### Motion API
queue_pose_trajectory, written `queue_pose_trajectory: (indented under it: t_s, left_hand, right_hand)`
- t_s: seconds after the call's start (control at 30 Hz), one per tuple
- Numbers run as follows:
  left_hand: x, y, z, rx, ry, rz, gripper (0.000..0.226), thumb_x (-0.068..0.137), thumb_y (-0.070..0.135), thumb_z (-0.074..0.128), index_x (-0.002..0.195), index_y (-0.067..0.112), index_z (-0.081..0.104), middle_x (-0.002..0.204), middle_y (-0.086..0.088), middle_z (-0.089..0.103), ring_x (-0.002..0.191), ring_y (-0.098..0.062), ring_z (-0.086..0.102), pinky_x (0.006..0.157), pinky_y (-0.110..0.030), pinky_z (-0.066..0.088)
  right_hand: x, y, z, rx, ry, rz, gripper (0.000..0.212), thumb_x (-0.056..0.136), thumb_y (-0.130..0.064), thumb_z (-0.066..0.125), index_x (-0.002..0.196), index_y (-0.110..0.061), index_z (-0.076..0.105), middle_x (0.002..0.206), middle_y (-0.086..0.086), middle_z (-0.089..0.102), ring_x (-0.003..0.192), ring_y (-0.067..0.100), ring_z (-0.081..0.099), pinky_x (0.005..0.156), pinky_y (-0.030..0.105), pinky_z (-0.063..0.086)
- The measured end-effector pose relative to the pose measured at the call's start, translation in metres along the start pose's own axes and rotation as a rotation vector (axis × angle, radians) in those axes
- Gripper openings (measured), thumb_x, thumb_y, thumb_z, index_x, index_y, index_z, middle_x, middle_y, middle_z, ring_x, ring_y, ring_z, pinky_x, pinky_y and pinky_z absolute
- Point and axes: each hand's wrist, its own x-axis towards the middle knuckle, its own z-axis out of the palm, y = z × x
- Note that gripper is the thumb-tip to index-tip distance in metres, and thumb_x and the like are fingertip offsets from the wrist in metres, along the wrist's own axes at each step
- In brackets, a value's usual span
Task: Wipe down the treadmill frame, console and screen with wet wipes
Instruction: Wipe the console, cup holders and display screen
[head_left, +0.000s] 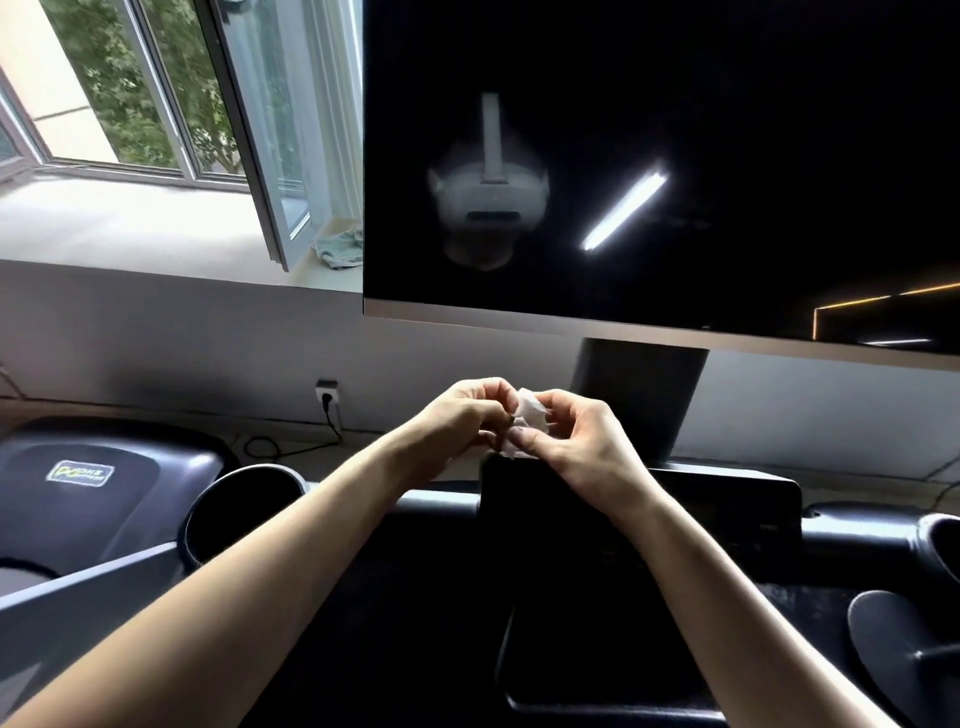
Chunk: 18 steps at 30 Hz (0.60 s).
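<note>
- Both my bare forearms reach forward from the bottom edge and meet above the console (727, 525), a dark, glossy plastic body.
- My left hand (460, 415) and right hand (571, 436) each pinch the wipe (531, 413) with curled fingertips, just below the screen (675, 130).
- The wipe looks small, white and crumpled, partly hidden by my fingers.
- The screen is a flat black glassy rectangle with a pale lower rim, mirroring a bright light strip.
- A round black cup holder (244, 499) sits at left.
</note>
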Motion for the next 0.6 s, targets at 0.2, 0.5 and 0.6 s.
queue_pose_trajectory:
  t_s: [0.2, 0.5, 0.6]
  left_hand:
    - [-0.011, -0.011, -0.005, 0.264, 0.23, 0.093, 0.015, 0.079, 0.016, 0.075, 0.088, 0.012, 0.064, 0.077, -0.007, 0.068, 0.067, -0.016, 0.063, 0.071, -0.033, 0.055]
    - [-0.04, -0.033, -0.012, 0.336, 0.23, 0.013, 0.024, 0.081, 0.033, 0.066, 0.095, 0.021, 0.081, 0.089, 0.003, 0.079, 0.094, -0.016, 0.075, 0.095, -0.042, 0.057]
    - [-0.045, -0.038, -0.009, 0.315, 0.277, 0.006, 0.026, 0.078, 0.037, 0.067, 0.095, 0.024, 0.079, 0.092, 0.002, 0.079, 0.096, -0.017, 0.075, 0.098, -0.042, 0.056]
  right_hand:
    - [0.009, -0.001, 0.0, -0.145, 0.142, -0.062, 0.017, 0.09, -0.007, 0.071, 0.087, -0.021, 0.08, 0.065, -0.011, 0.071, 0.057, 0.001, 0.063, 0.06, 0.022, 0.051]
    - [-0.018, -0.009, 0.037, -0.673, -0.123, -0.204, 0.026, 0.101, -0.037, 0.042, 0.102, -0.023, 0.064, 0.107, -0.001, 0.068, 0.101, 0.022, 0.063, 0.087, 0.037, 0.048]
    - [-0.025, -0.007, 0.026, -0.707, -0.064, -0.213, 0.026, 0.106, -0.032, 0.042, 0.106, -0.023, 0.066, 0.11, -0.001, 0.07, 0.1, 0.022, 0.064, 0.085, 0.034, 0.044]
